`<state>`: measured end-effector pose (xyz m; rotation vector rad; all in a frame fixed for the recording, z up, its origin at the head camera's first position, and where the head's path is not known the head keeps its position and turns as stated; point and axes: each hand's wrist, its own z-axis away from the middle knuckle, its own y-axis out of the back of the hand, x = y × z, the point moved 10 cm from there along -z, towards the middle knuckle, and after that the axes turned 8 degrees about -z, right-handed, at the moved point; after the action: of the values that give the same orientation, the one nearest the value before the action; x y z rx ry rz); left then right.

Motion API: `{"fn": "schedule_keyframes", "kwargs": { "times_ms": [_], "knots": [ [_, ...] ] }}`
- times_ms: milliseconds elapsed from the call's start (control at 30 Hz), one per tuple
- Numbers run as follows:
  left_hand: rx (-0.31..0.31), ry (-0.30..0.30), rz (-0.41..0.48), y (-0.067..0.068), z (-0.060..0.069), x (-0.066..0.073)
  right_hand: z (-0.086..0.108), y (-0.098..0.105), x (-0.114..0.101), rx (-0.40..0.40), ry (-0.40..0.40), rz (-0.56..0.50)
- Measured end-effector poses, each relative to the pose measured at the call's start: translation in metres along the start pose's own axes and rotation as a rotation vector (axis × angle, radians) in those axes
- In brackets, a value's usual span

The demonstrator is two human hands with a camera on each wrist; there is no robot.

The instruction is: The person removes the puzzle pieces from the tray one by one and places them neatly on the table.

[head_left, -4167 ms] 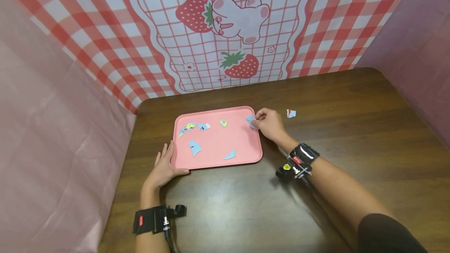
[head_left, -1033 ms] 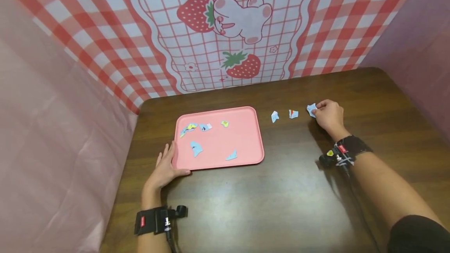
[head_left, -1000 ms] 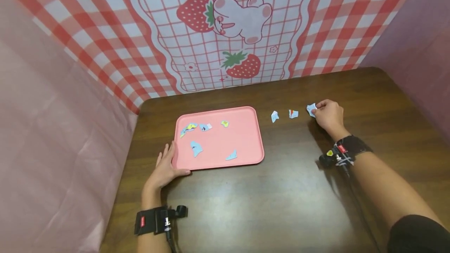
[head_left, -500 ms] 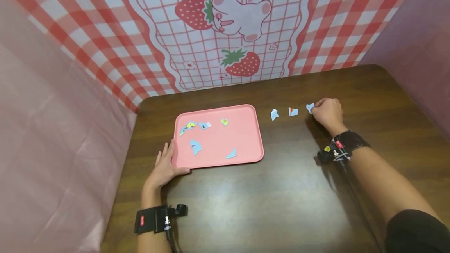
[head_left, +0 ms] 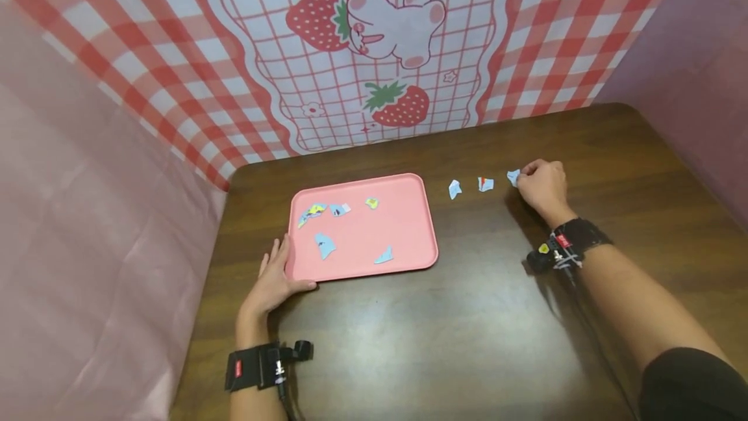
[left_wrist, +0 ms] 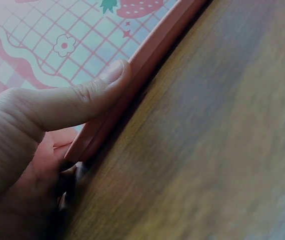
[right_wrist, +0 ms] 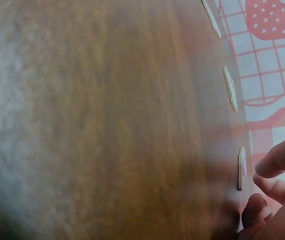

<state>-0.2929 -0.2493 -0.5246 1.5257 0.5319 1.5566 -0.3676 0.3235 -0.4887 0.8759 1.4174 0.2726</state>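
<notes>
At the front left corner of a pink tray, my left hand holds the rim, thumb along the front edge and fingers spread at the left side. My right hand is at the back right, its fingertips by a pale blue puzzle piece on the table. In the right wrist view a small gap shows between the fingertips and that puzzle piece. To its left lie a puzzle piece with red and a blue-white one. Several more, such as a yellow one, lie in the tray.
The brown wooden table carries everything. Behind it hangs a red checked cloth with strawberries; a pink curtain is at the left. A black cable trails from the right wrist camera.
Over four seconds my right hand has taken two puzzle pieces out of the tray to the table. Lately it has nudged the last one slightly left. My left hand stays at the tray.
</notes>
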Motion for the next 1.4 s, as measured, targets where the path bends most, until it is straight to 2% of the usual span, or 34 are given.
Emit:
{"fn": "schedule_keyframes", "kwargs": {
  "times_ms": [167,267,400,567,667,767,900,1000,1200,1300,1400],
  "knots": [
    [0.0,-0.003,-0.009,-0.001,-0.001,0.001,0.002,0.003,-0.002,0.029,-0.017,-0.044],
    [0.001,-0.008,-0.01,-0.001,-0.001,0.002,0.006,0.002,-0.011,0.055,-0.004,-0.087],
    [0.003,-0.006,-0.012,0.0,-0.001,0.002,0.016,-0.008,-0.037,0.055,0.071,-0.147],
    [0.006,-0.002,-0.009,0.0,0.0,0.002,0.036,-0.036,-0.074,-0.015,0.163,-0.199],
    [0.0,-0.003,-0.011,-0.001,0.0,0.002,0.053,-0.055,-0.098,-0.09,0.213,-0.22],
    [0.001,-0.003,-0.006,0.0,0.0,0.002,0.074,-0.072,-0.126,-0.181,0.308,-0.226],
    [0.001,0.006,0.001,0.002,0.001,0.002,0.102,-0.099,-0.16,-0.35,0.439,-0.216],
    [0.0,0.011,0.002,0.001,0.002,0.0,0.122,-0.12,-0.178,-0.464,0.54,-0.169],
    [-0.003,0.014,-0.001,0.0,0.002,-0.002,0.157,-0.157,-0.194,-0.629,0.722,-0.031],
    [-0.002,0.014,-0.007,0.0,0.001,-0.002,0.168,-0.167,-0.196,-0.675,0.751,-0.006],
    [-0.003,0.01,-0.003,0.001,0.0,-0.001,0.174,-0.173,-0.198,-0.687,0.773,0.003]
  ]
}}
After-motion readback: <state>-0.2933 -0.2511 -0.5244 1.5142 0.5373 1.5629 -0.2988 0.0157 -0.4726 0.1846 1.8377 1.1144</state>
